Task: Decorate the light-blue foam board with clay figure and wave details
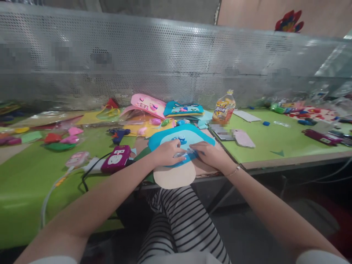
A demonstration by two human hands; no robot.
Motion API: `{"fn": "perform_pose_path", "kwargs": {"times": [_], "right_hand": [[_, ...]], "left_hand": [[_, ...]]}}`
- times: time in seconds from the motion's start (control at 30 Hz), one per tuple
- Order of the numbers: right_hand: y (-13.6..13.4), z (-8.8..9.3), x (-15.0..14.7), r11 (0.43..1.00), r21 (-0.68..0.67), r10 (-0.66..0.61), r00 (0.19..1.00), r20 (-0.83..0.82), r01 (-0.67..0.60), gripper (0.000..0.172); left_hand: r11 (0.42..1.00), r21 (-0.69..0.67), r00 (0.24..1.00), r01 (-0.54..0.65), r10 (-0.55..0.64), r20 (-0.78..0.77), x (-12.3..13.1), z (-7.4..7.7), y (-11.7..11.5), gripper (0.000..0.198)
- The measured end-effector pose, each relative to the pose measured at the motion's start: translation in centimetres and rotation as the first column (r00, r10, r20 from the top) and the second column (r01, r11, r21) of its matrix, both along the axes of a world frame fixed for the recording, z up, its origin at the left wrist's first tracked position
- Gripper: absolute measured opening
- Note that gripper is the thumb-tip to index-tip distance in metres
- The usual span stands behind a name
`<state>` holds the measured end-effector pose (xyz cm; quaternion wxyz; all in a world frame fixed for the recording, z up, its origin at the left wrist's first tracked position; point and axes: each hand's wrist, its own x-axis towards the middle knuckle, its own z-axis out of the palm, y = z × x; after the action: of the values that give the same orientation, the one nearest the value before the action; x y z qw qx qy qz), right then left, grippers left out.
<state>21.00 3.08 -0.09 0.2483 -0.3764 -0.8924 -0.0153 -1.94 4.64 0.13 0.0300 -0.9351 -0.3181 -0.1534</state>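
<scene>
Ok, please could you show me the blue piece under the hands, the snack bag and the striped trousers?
Blue piece (pixel 191 137): head view, on its light blue inner area.
Snack bag (pixel 223 110): head view, on its printed front.
Striped trousers (pixel 189 218): head view, on the right leg.

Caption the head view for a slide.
Left hand and right hand close together over a two-tone blue piece at a cluttered green table.
</scene>
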Motion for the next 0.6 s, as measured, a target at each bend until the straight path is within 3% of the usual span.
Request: {"fn": "perform_pose_path", "kwargs": {"times": [0.23, 0.43, 0.6], "right_hand": [[0.6, -0.9, 0.0, 0.996, 0.036, 0.075, 0.992, 0.099, -0.079, 0.035], [0.4, -0.7, -0.1, 0.995, 0.081, 0.046, 0.996, 0.073, -0.052, 0.036], [-0.4, -0.1, -0.2, 0.992, 0.097, 0.048, 0.964, 0.263, -0.076, 0.036]], "left_hand": [[1.000, 0.017, 1.000, 0.013, -0.012, -0.011, 0.1, -0.2, 0.1, 0.043], [1.000, 0.005, 1.000, 0.025, -0.025, -0.018, 0.3, -0.1, 0.0, 0.044], [1.000, -0.010, 1.000, 0.015, -0.015, -0.017, 0.3, -0.1, 0.1, 0.043]]}}
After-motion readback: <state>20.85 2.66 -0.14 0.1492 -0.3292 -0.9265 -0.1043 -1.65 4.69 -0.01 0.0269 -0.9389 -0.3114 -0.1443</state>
